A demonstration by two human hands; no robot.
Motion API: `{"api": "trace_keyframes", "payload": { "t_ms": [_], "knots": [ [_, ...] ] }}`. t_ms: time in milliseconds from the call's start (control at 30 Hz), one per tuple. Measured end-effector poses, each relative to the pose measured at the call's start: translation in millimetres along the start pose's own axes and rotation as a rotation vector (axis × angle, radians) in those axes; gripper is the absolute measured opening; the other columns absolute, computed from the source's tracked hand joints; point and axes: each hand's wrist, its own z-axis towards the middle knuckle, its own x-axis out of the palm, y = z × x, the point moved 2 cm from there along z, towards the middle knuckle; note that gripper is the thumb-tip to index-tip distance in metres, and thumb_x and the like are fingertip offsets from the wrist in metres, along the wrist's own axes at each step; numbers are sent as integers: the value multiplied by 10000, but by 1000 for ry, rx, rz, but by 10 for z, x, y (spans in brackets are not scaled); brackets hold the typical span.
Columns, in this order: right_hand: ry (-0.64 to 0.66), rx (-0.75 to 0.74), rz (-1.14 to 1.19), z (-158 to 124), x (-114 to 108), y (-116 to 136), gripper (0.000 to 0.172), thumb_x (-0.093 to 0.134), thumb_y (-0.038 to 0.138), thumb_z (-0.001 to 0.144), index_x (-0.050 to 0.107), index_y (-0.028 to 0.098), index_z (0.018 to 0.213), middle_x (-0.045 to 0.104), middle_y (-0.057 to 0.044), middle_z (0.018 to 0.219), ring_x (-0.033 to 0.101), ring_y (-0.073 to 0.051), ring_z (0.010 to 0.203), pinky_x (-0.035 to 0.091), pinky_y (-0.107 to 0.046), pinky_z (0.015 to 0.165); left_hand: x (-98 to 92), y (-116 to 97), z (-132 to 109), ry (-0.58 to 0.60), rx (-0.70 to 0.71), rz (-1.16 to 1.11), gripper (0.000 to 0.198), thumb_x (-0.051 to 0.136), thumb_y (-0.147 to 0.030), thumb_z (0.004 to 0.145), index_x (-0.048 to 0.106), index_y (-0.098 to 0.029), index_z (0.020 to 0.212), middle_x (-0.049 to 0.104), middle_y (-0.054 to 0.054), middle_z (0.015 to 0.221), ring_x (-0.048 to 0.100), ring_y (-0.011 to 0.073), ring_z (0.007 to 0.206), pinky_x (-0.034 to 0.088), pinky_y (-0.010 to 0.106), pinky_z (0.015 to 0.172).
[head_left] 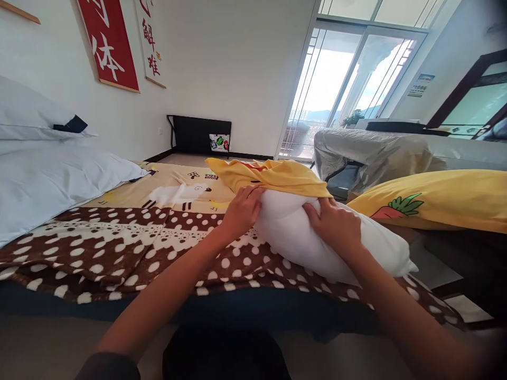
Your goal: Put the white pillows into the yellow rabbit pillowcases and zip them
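A white pillow [312, 240] lies on the bed, its far end inside a yellow pillowcase [273, 177]. My left hand [242, 208] grips the edge of the pillowcase at the pillow's left side, fingers curled. On the right side, my right hand [335, 221] is closed on the pillowcase edge where it meets the white pillow. About half of the pillow sticks out bare toward me.
A brown blanket with white dots [119, 248] covers the bed. White pillows [47, 179] lie at the left. A second yellow pillow with a carrot print [439, 200] rests at the right. A covered sofa [380, 153] and balcony doors [340, 79] stand beyond.
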Motion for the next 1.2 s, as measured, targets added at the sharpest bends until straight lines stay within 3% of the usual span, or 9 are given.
{"api": "trace_keyframes", "payload": {
  "t_ms": [133,267,400,500,667,733,867,1000,1200],
  "knots": [
    [-25,-7,-9,-39,-10,-23,554,211,502,940,542,105,1140,626,-180,1066,626,-293,801,401,-340,596,42,38,188,7,-50,-82,367,520,-147,809,525,-159,1176,559,96,1194,473,234,1148,372,382,1028],
    [-39,-66,-44,-111,-38,32,548,194,475,949,540,77,1098,615,-197,1021,605,-312,851,413,-366,665,48,80,335,107,-89,-136,321,563,-106,732,565,-141,1050,594,93,1084,530,232,1046,428,364,933],
    [-49,-102,-97,-200,-71,114,564,162,443,954,544,46,1072,593,-238,1008,577,-359,920,413,-428,741,67,136,380,115,-96,-145,213,550,-84,663,538,-182,851,600,46,919,549,212,902,447,332,818],
    [-74,-103,-94,-243,-95,189,569,165,441,954,536,34,1094,572,-269,1068,555,-382,994,409,-446,780,167,166,310,16,-107,-147,178,510,-69,628,447,-207,722,555,17,784,522,193,810,426,302,733],
    [-26,-99,-71,-261,-159,278,613,220,523,934,523,21,1115,568,-283,1103,538,-384,1050,405,-458,827,474,140,126,-320,-246,-151,272,419,-39,648,228,-222,585,389,-13,587,433,160,638,337,272,596],
    [13,-104,-71,-250,-182,277,682,256,598,906,513,7,1128,574,-284,1104,540,-384,1051,411,-451,830,569,111,103,-395,-283,-135,295,394,-30,673,192,-223,579,341,-17,554,398,158,601,320,276,586],
    [16,-69,-61,-202,-185,218,720,291,665,870,519,22,1102,594,-261,1052,563,-367,1009,426,-413,776,555,84,148,-420,-190,-109,197,422,-55,722,346,-221,647,452,18,673,449,183,712,382,295,674],
    [-50,-41,-68,-158,-145,195,674,292,640,883,525,38,1075,592,-243,1025,580,-355,956,421,-413,760,437,114,219,-431,29,-20,221,427,-53,750,493,-193,908,545,80,923,485,216,907,421,334,826],
    [-126,-49,-89,-305,-187,310,652,317,613,887,542,19,1037,586,-284,1049,555,-401,1005,399,-475,821,508,208,299,-486,8,-12,212,406,-6,685,437,-207,745,522,35,755,492,185,743,415,281,670]
  ]
}}
